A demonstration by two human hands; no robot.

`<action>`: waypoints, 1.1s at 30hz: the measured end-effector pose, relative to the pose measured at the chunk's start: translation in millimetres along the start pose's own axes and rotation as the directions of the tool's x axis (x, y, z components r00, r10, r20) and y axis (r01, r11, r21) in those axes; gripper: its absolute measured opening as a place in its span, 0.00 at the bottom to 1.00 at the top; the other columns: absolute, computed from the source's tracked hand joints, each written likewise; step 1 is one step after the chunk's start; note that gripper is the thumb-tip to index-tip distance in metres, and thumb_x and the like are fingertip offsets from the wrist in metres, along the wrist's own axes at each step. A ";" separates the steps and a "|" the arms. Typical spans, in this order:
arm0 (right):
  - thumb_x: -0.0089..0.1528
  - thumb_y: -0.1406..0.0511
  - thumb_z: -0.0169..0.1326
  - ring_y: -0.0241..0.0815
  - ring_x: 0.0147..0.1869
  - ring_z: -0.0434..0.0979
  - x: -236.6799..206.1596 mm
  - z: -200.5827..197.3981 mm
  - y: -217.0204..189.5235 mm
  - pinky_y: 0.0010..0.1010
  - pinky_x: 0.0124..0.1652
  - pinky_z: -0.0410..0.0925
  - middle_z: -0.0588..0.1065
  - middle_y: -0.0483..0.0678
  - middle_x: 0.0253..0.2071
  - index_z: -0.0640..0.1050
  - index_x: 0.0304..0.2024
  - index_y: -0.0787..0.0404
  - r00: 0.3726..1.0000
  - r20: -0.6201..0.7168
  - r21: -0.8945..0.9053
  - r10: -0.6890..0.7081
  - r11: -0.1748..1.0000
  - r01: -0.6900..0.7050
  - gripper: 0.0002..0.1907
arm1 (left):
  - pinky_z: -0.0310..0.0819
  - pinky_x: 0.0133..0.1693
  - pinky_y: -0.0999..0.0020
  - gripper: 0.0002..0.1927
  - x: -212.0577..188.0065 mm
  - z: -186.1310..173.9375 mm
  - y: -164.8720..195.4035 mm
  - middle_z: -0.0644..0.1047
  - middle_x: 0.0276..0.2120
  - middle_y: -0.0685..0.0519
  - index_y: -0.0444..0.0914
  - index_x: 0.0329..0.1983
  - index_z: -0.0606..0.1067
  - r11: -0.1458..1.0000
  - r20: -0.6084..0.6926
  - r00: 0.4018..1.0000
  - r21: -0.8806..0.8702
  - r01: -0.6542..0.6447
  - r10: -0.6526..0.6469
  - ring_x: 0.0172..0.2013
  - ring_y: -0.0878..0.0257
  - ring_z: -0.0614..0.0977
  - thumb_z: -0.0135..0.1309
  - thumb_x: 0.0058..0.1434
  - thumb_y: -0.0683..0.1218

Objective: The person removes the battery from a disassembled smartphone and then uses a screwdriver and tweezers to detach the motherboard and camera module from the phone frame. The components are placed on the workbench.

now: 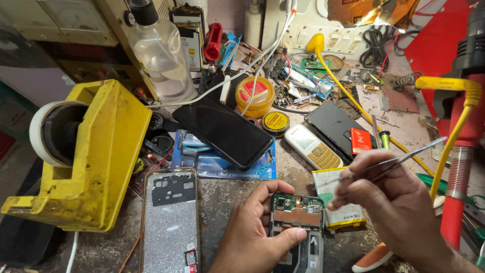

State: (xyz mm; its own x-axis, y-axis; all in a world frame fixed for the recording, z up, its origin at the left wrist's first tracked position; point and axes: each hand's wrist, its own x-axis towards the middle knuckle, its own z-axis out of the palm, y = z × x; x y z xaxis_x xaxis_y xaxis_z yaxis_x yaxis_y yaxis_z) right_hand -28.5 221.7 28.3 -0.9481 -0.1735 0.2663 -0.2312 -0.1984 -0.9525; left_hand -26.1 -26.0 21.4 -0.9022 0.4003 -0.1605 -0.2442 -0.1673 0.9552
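metal tweezers (pixel 399 157) are lying in the right hand (pixel 399 202), and its fingers (pixel 361 164) are pinching them shut near the middle; the thin tips are pointing up and to the right, away from the work. the left hand (pixel 252 235) is gripping the opened phone (pixel 298 227) at the near edge of the counter (pixel 222 194), with the thumb (pixel 285 238) pressing across its exposed inside and the other fingers curling around its left side. the phone's long axis is running from the near edge toward the far edge, camera end away from the person. it is lying just to the left of the right hand and a little lower, almost touching it, so the left hand is the nearer one. a yellowish battery (pixel 336 199) is resting between the phone and the right hand, partly under that hand.
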 end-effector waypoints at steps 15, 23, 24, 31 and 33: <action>0.53 0.77 0.64 0.37 0.46 0.85 -2.6 6.9 3.0 0.31 0.47 0.79 0.80 0.50 0.41 0.74 0.42 0.64 0.998 -0.007 -0.399 0.069 0.915 -0.066 0.18 | 0.79 0.44 0.73 0.31 -1.0 -0.7 4.0 0.82 0.43 0.53 0.40 0.57 0.69 0.999 -0.021 0.999 0.013 0.043 -0.043 0.43 0.71 0.83 0.63 0.49 0.33; 0.52 0.77 0.64 0.37 0.45 0.86 -1.7 10.5 2.7 0.30 0.46 0.79 0.81 0.50 0.40 0.74 0.40 0.64 0.995 -0.039 -0.428 0.088 0.899 -0.096 0.16 | 0.79 0.44 0.73 0.31 -0.4 -0.9 2.3 0.82 0.43 0.53 0.40 0.57 0.68 0.999 -0.015 0.999 0.025 0.029 -0.028 0.44 0.71 0.83 0.63 0.49 0.33; 0.52 0.77 0.64 0.37 0.45 0.85 -1.6 9.8 2.7 0.30 0.46 0.79 0.80 0.50 0.40 0.75 0.40 0.64 0.994 -0.041 -0.418 0.098 0.902 -0.106 0.16 | 0.79 0.44 0.73 0.31 -0.4 -1.0 1.8 0.82 0.43 0.53 0.40 0.57 0.68 0.999 -0.015 0.999 0.029 0.029 -0.029 0.44 0.70 0.83 0.63 0.50 0.33; 0.51 0.80 0.65 0.43 0.45 0.84 6.6 1.6 6.4 0.32 0.45 0.79 0.76 0.52 0.39 0.74 0.36 0.66 0.992 0.040 -0.284 0.116 0.954 -0.100 0.15 | 0.80 0.41 0.73 0.32 0.2 -2.3 -1.3 0.80 0.42 0.53 0.39 0.57 0.67 0.997 -0.010 0.999 -0.066 0.038 -0.039 0.42 0.70 0.82 0.62 0.50 0.32; 0.50 0.81 0.65 0.43 0.44 0.85 8.1 0.0 7.7 0.33 0.43 0.79 0.77 0.52 0.38 0.74 0.34 0.66 0.984 0.016 -0.267 0.175 0.949 -0.165 0.16 | 0.79 0.40 0.73 0.32 -1.3 -3.4 -1.2 0.80 0.42 0.53 0.40 0.58 0.67 0.994 -0.002 0.999 -0.097 0.053 -0.054 0.41 0.71 0.82 0.61 0.50 0.32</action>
State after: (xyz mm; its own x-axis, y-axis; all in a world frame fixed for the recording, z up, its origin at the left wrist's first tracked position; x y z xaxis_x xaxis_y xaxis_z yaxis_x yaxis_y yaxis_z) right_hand -38.0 218.8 23.1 -0.9705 -0.2207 0.0976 -0.1216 0.0978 -0.9877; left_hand -25.8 -29.3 19.6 -0.8885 0.4069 -0.2120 -0.3250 -0.2320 0.9168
